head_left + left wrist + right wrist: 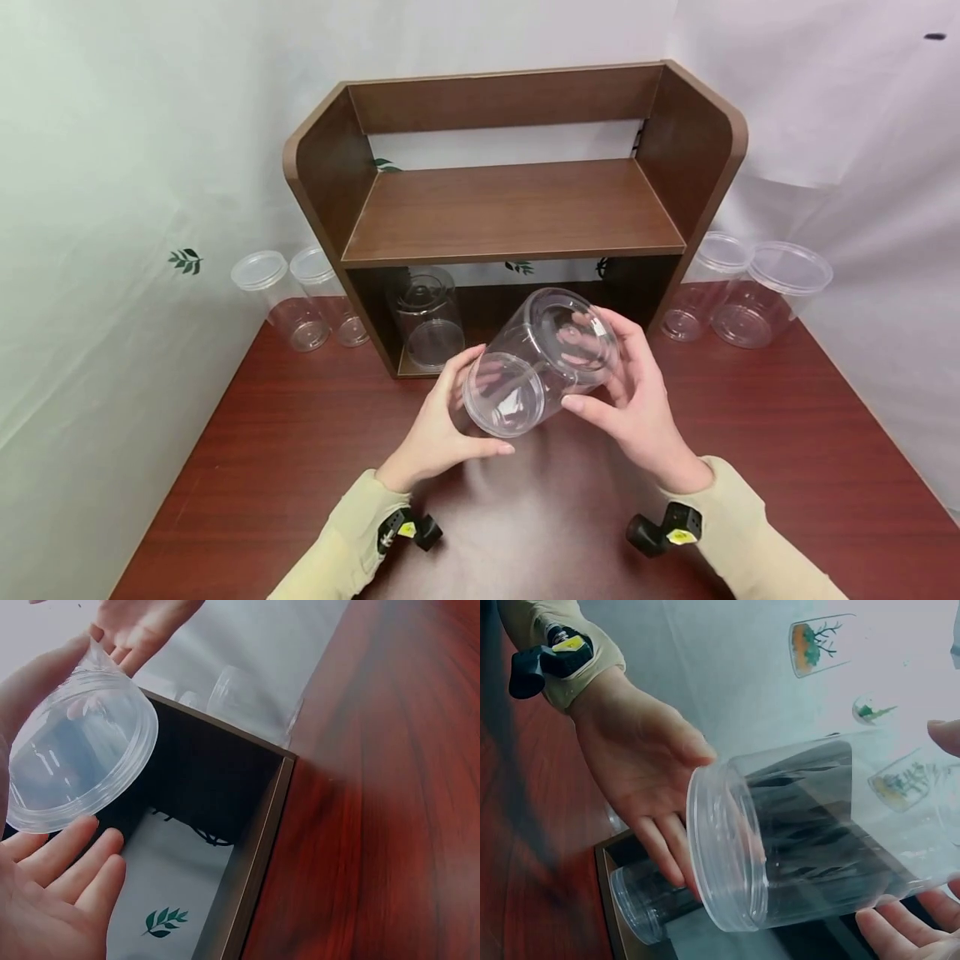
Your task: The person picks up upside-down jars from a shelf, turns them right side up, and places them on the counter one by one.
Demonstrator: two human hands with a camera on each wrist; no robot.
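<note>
A large clear plastic jar (534,354) is held tilted above the table, in front of the brown shelf unit (517,208). Its lidded end points down to the left, and its dimpled base faces up to the right. My right hand (645,408) grips the jar near the base, with the thumb in front and the fingers behind. Around the lid (82,761) my left hand (438,429) spreads its thumb and fingers, fingertips against the rim in the left wrist view. Another clear jar (429,321) stands upside down at the left of the lower compartment.
Two lidded clear jars, a front one (281,304) and its neighbour (330,292), stand left of the unit. Right of it are a narrow jar (701,287) and a wider jar (768,296). The red-brown table (300,433) extends in front; white cloth hangs around.
</note>
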